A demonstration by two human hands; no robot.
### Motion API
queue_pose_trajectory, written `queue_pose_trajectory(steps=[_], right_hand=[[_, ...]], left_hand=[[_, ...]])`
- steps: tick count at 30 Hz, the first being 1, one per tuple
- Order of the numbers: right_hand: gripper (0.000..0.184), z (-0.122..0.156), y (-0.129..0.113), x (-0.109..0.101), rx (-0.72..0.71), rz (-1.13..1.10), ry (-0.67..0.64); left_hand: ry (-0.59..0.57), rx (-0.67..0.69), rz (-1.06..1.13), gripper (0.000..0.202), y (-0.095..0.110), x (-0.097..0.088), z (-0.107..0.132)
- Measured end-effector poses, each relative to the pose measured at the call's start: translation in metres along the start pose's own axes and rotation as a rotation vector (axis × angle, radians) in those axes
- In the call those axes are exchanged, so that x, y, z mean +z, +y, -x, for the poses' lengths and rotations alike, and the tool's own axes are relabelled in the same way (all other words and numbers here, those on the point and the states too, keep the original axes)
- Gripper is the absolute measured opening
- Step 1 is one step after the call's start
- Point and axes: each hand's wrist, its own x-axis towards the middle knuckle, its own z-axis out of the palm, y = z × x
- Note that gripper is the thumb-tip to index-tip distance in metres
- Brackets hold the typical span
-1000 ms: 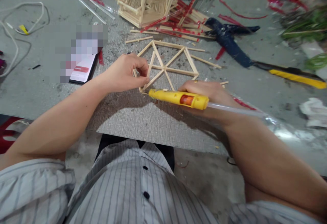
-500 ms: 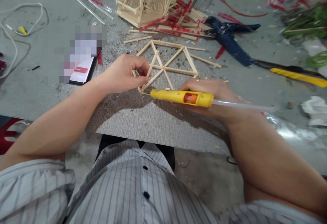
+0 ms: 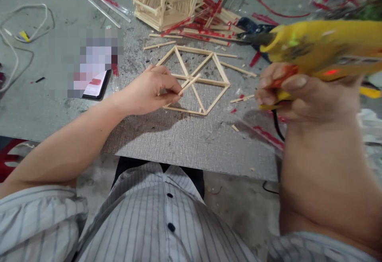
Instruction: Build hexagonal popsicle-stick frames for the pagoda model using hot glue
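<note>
A flat hexagonal frame (image 3: 209, 106) of thin wooden sticks with spokes meeting at its centre lies on the table. Over its left side, my left hand (image 3: 159, 88) pinches a short wooden stick (image 3: 191, 83), which slants up toward the hub. The hand covers the frame's left corner. My right hand (image 3: 301, 90) is wrapped round the handle of a yellow hot glue gun (image 3: 325, 47), raised well to the right of the frame. Its dark nozzle points left, and a small red light glows on its side.
A larger stick structure (image 3: 162, 3) stands at the back, beside a pile of red-marked sticks (image 3: 215, 23). Blue-handled pliers (image 3: 247, 25) are partly behind the glue gun. A phone (image 3: 98, 83) lies left of my hand, and a white cable (image 3: 44, 19) curls farther left.
My right hand has lifted the glue gun up and rightward, away from the frame's lower left corner. The stick in my left hand has swung from steep to slanting right, across the hub.
</note>
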Motion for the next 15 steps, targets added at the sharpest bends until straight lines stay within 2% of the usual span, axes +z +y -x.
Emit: queue_pose_trajectory(steps=[3, 6, 15], right_hand=[[0.040, -0.001, -0.002, 0.014, 0.060, -0.029, 0.055], [0.043, -0.003, 0.000, 0.018, 0.125, -0.014, 0.068], [0.046, -0.003, -0.002, 0.020, 0.102, 0.000, 0.121]], left_hand=[[0.017, -0.019, 0.027, 0.015, 0.001, 0.004, 0.000], [-0.003, -0.011, 0.022, 0.012, -0.001, 0.008, -0.003], [-0.060, -0.064, -0.003, 0.010, -0.013, 0.022, -0.014]])
